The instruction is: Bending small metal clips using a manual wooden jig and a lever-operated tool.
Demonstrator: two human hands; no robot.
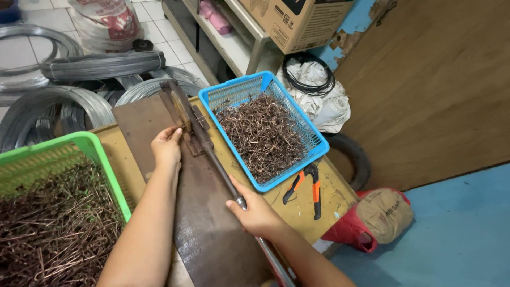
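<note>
A rusty lever tool is fixed on a dark metal plate (143,119) on a yellow table. My right hand (255,212) grips its long lever handle (220,172) near the shiny lower end. My left hand (166,147) rests at the tool's jaw (183,114), fingertips touching the left side of the jaw; whether it holds a wire piece is hidden. A blue basket (234,90) to the right holds several bent brown wire hooks (263,135). At the left, a green basket (103,154) is full of straight brown wire pieces (53,223).
Orange-handled pliers (308,183) lie on the table beside the blue basket. Coils of grey wire (79,66) fill the floor behind the table. A metal shelf with a cardboard box (297,21), a tyre (356,154), white rags with black cable, and a tan cap (385,212) stand at the right.
</note>
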